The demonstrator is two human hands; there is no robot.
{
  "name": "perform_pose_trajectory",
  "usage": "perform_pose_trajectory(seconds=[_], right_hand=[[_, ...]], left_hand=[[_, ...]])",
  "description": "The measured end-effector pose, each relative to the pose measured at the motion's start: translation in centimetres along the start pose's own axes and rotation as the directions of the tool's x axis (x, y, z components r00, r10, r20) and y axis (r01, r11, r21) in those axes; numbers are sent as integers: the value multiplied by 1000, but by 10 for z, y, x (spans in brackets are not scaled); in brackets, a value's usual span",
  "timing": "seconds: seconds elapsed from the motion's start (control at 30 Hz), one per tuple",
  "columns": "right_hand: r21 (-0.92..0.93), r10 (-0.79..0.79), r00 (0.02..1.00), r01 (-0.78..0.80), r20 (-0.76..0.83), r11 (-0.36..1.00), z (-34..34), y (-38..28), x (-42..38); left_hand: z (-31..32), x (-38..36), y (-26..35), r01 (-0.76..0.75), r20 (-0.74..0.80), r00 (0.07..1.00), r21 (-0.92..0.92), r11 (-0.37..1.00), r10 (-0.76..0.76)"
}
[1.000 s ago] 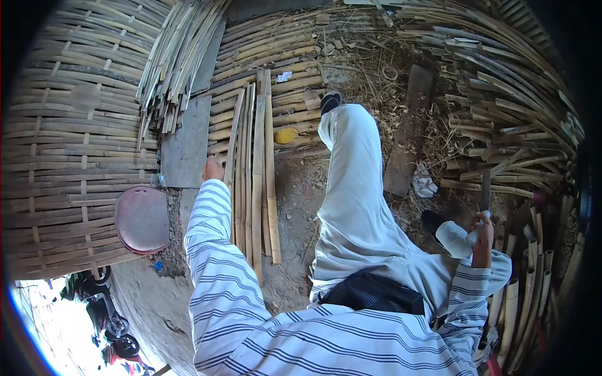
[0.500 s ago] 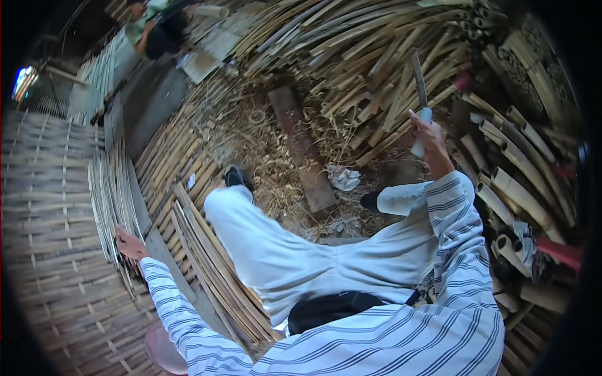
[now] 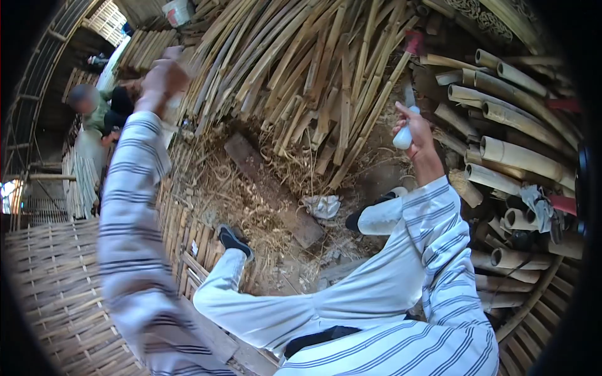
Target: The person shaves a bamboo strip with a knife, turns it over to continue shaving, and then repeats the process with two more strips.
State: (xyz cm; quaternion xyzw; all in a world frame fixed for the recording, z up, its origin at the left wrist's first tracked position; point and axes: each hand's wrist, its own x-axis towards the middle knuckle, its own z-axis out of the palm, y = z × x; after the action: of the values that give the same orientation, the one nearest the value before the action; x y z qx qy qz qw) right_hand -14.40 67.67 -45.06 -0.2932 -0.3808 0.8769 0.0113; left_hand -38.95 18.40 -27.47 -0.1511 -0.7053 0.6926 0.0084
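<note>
My right hand [image 3: 415, 133] is closed round the pale handle of a knife [image 3: 403, 137], whose blade points up and away, beside the pile of split bamboo strips [image 3: 301, 69]. My left hand [image 3: 164, 78] is raised at the upper left, in front of the left end of that pile. It is smeared by motion, and its fingers and anything in them cannot be made out. A wooden plank [image 3: 269, 188] lies on the shaving-covered ground between my feet, with a crumpled white wrapper [image 3: 323, 206] beside it.
Cut bamboo tubes [image 3: 514, 153] are stacked at the right. A woven bamboo panel [image 3: 63, 294] spans the lower left. Another person [image 3: 94, 119] is at the far upper left. A white bucket [image 3: 178, 12] stands at the top.
My left hand has moved up and forward from beside the thin strips at the left. The view has turned, and my right hand still holds the knife.
</note>
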Motion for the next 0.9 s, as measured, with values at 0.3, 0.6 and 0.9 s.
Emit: perform_pose_trajectory(seconds=[0.3,0.6,0.9], right_hand=[[331,104,992,-120,66,936,-5,-24,23],[403,159,987,-136,-24,905,-13,-33,19],[470,208,978,-181,-6,864,-18,-38,19]], left_hand=[[-195,40,224,-1,80,988,-855,-518,-134],[-267,16,335,59,-68,976,-830,-555,205],[-265,74,307,171,311,935,-816,-552,-170]])
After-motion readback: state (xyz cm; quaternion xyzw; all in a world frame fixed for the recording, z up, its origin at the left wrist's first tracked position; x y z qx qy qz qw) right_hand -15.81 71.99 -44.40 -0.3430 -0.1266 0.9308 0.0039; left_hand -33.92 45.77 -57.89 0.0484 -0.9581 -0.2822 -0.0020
